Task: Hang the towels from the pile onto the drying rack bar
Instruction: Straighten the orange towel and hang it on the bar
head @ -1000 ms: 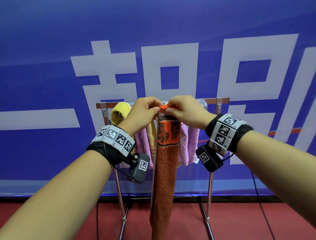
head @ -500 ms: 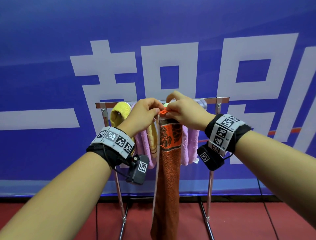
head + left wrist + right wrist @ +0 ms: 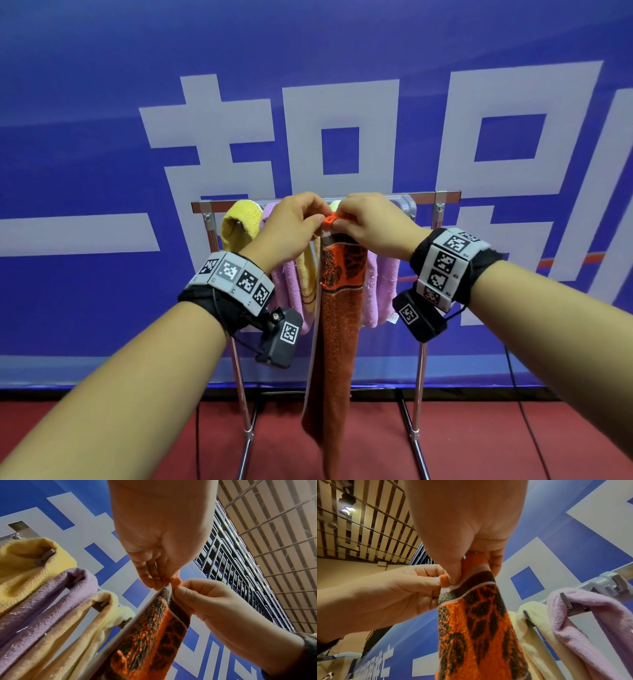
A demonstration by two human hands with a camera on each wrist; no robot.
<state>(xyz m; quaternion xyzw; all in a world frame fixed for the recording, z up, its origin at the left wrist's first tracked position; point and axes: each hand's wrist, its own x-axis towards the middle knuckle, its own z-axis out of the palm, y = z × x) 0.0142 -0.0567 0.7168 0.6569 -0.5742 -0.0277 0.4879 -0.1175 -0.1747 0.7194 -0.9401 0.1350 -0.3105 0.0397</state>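
Large white characters, unreadable, on banner

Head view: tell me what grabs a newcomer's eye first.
The orange patterned towel hangs long at centre, its top loop pinched by the left hand and right hand just in front of the rack bar. Behind it, yellow and purple towels hang from the rack.

Lit brightly and evenly from overhead, with soft shadows only. Bent hard at the edges by wide-angle lenses; wrist views blurred on the nearest skin, slightly grainy.
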